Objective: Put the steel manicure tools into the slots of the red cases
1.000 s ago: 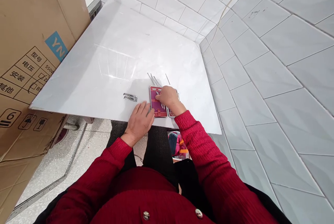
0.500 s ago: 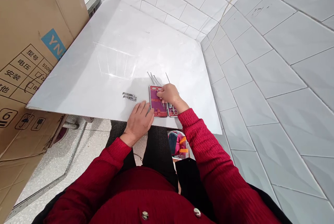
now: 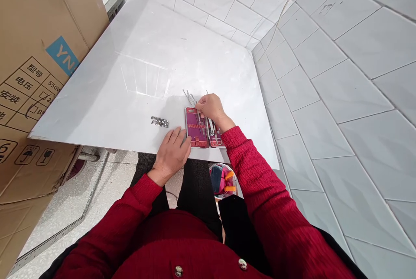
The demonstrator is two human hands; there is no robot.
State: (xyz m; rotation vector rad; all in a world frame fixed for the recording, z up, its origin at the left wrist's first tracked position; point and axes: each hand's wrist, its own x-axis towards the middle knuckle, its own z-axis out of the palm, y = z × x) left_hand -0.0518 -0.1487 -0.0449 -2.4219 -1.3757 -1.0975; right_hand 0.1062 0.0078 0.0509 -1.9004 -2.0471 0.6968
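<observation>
An open manicure case [image 3: 196,134] with a purple and red lining lies near the table's front edge. My right hand [image 3: 211,106] is over its upper part, fingers pinched on a slim metal manicure tool [image 3: 199,117], mostly hidden by the fingers. Small scissors [image 3: 216,141] sit in the case's right half. Several thin metal tools [image 3: 187,96] lie just beyond the case's top edge. My left hand [image 3: 173,149] rests flat on the table with its fingers stretched out, by the case's left edge. Left of it are nail clippers [image 3: 159,121].
The white table [image 3: 143,49] meets tiled walls at the back and right. A large cardboard box [image 3: 48,14] stands along the left side. Below the table's front edge is a container [image 3: 224,180] with pink and orange things. A thin cable [image 3: 282,10] hangs in the corner.
My right hand has moved up and away from me, toward the case's top edge, still pinched. My left hand remains flat at nearly the same spot.
</observation>
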